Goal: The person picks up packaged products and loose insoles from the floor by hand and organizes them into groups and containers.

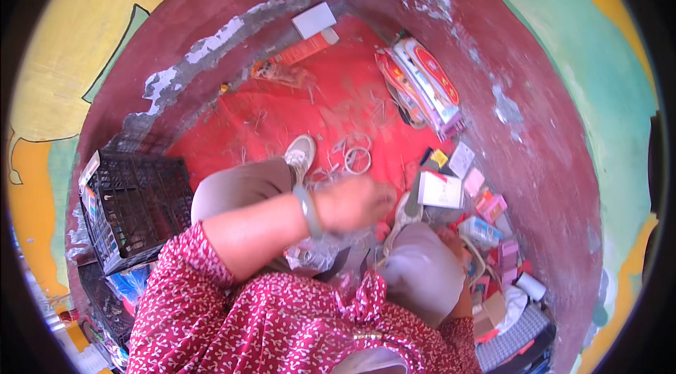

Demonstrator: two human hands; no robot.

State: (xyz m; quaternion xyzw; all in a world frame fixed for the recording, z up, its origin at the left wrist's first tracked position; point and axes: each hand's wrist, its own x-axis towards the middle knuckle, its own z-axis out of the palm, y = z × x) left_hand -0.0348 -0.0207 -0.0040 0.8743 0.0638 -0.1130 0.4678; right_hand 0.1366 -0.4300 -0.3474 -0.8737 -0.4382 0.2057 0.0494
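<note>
The left hand (355,201) is raised over the red floor mat (282,121), motion-blurred, its fingers curled inward in a loose fist; whether it grips anything cannot be told. A smooth pale-green bangle (308,211) circles the wrist, and the forearm emerges from a crimson sleeve (204,261) printed with small white sprigs. The right hand is not visible.

Just beyond the knuckles, near the mat's middle, lies a thin white ring of coiled wire or cord (358,159) among scattered pale strands and fibres. A worn, off-white shoe (301,154) rests beside it, toe pointing to the mat's far edge. Crinkled clear plastic wrap (313,254) sits below the wrist, between the bent knees in beige fabric.

At the mat's left edge stands a black lattice plastic crate (134,208), rigid and square-meshed. At the far right corner, flat glossy packets in red and white (422,82) are stacked leaning. Along the right edge small cardboard boxes (486,208), pink and white, lie jumbled. The surrounding wall is rough maroon plaster with flaking grey patches.
</note>
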